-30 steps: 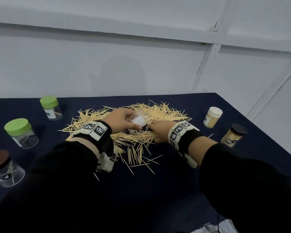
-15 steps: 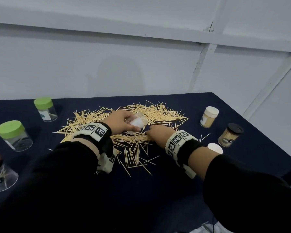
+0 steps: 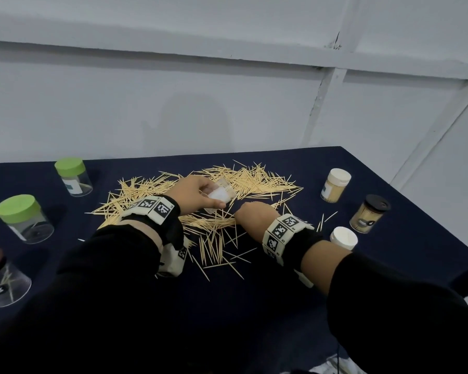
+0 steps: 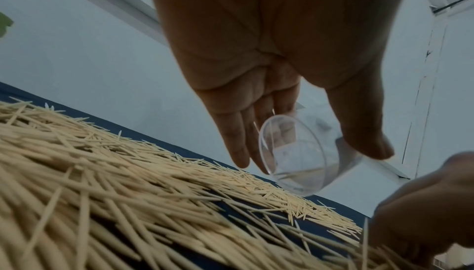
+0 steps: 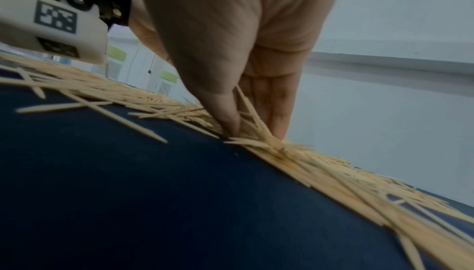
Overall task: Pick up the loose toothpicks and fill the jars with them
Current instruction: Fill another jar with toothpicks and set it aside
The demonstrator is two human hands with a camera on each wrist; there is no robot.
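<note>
A wide heap of loose toothpicks (image 3: 211, 209) (image 4: 102, 183) (image 5: 320, 165) lies on the dark blue cloth. My left hand (image 3: 197, 194) (image 4: 282, 112) holds a clear, lidless jar (image 3: 220, 194) (image 4: 302, 159) tilted just above the heap, thumb on one side and fingers on the other. My right hand (image 3: 254, 217) (image 5: 251, 120) is down in the heap beside the jar, thumb and fingers pinching a small bunch of toothpicks against the cloth.
Two green-lidded jars (image 3: 73, 176) (image 3: 23, 218) and a brown-lidded jar (image 3: 0, 278) stand at the left. At the right stand a white-lidded jar (image 3: 335, 184) and a black-lidded jar (image 3: 369, 217), both full, and a loose white lid (image 3: 343, 237). The table edge runs close on the right.
My right hand has stayed in the heap and closed on some toothpicks. The left hand still holds the jar in the same place. My head view shifted slightly right.
</note>
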